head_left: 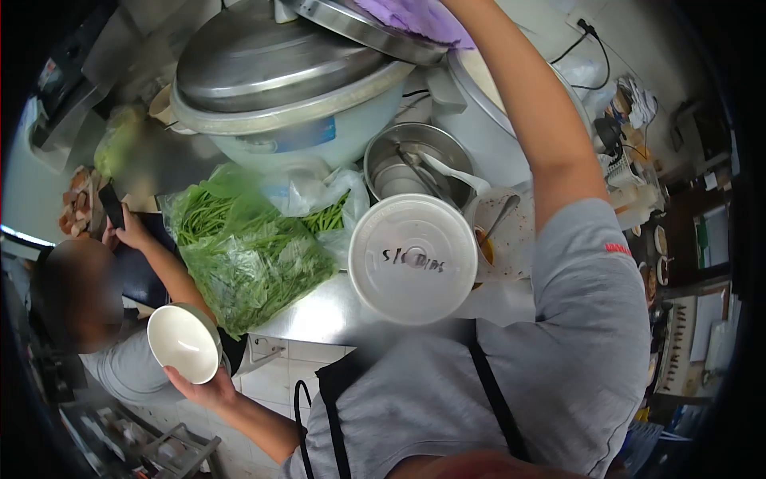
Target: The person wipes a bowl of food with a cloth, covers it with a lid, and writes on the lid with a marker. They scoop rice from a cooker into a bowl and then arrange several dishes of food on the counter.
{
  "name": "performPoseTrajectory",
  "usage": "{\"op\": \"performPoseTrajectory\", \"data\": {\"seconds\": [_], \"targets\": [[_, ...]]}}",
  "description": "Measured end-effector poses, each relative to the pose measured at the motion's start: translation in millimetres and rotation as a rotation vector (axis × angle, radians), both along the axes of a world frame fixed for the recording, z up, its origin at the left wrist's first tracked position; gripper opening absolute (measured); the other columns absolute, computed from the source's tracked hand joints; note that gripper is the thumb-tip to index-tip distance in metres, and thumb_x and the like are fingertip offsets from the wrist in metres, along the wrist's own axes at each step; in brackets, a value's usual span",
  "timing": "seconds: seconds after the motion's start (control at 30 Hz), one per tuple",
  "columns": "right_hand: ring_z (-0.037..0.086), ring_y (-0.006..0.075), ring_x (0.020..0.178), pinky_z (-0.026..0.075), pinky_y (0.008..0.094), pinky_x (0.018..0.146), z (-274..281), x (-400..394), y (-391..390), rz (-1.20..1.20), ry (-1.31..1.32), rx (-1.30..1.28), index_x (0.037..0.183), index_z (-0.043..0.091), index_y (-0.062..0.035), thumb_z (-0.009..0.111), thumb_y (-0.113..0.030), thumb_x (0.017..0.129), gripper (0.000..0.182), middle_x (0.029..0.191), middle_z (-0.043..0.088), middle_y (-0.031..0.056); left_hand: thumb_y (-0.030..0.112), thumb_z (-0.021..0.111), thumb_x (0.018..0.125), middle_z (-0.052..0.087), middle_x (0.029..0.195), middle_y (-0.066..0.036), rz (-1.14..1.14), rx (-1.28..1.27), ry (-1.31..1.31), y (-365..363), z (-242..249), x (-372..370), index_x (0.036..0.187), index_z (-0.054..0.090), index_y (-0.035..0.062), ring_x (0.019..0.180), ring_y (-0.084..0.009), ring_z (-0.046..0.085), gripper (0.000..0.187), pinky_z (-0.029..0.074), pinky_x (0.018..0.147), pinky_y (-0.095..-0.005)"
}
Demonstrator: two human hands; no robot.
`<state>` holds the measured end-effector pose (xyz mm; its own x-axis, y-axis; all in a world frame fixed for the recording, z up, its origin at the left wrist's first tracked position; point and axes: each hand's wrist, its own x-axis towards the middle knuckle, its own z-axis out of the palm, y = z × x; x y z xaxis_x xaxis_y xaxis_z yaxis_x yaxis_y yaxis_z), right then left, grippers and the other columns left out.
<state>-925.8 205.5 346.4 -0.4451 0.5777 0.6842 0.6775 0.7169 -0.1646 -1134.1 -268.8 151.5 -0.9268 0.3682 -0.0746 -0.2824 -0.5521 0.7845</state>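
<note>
A white bowl [184, 343] is held in my left hand [204, 389], tilted so its inside faces up towards me. The inside looks bare. My right arm reaches up past the top edge of the picture, and its hand is out of sight. Near that forearm a purple cloth [419, 17] lies on a metal lid [371, 33], which is raised at a slant. Below the lid's right end is a large white pot [471, 108], partly hidden by my arm.
A big tub [319, 136] carries a domed steel lid [271, 68]. Bagged green vegetables [263, 271], a steel pot with utensils [383, 152] and a lidded, marked container [413, 231] stand on the steel counter [307, 315]. At left, a co-worker [144, 359] holds a dark flat object [111, 204].
</note>
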Motion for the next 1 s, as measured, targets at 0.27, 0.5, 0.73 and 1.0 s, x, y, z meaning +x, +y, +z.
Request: {"op": "performPoseTrajectory", "data": {"seconds": [0.27,0.5,0.73,1.0], "targets": [[0.057,0.0276,0.083,0.046,0.0376,0.067,-176,89,-91,0.037,-1.507,-0.651,0.091,0.059,-0.008,0.051,-0.008,0.069,0.023,0.085,0.059,0.013,0.034,0.037,0.086,0.042,0.117,-0.012,-0.351,0.223,0.084,60,16,-6,0.119,0.033,0.0028,0.106,-0.0254,0.043,0.046,0.037,0.087,-0.0407],[0.058,0.0248,0.081,0.046,0.0351,0.061,-174,89,-85,-0.151,-1.308,-0.649,0.107,0.049,-0.0115,0.051,-0.011,0.072,0.035,0.088,0.058,0.0087,0.035,0.035,0.086,0.043,0.116,-0.011,-0.526,0.263,0.096,97,35,43,0.118,0.035,0.0023,0.103,-0.0237,0.045,0.046,0.038,0.086,-0.0374],[0.058,0.0279,0.077,0.045,0.0397,0.063,-100,117,-126,-0.121,-1.045,-0.59,0.104,0.049,-0.0082,0.031,-0.02,0.084,0.029,0.087,0.058,0.0116,0.035,0.037,0.085,0.044,0.115,-0.011,-0.867,0.319,0.019,129,67,56,0.118,0.035,0.0058,0.101,-0.0268,0.047,0.044,0.043,0.078,-0.044],[0.058,0.0255,0.077,0.046,0.0381,0.062,-31,216,-79,-0.316,-0.762,-0.148,0.098,0.051,-0.0076,0.039,-0.011,0.077,0.025,0.083,0.059,0.0103,0.036,0.037,0.084,0.045,0.113,-0.014,-1.111,0.186,0.097,221,124,101,0.117,0.036,0.0049,0.097,-0.0297,0.05,0.045,0.05,0.069,-0.0427]]}}
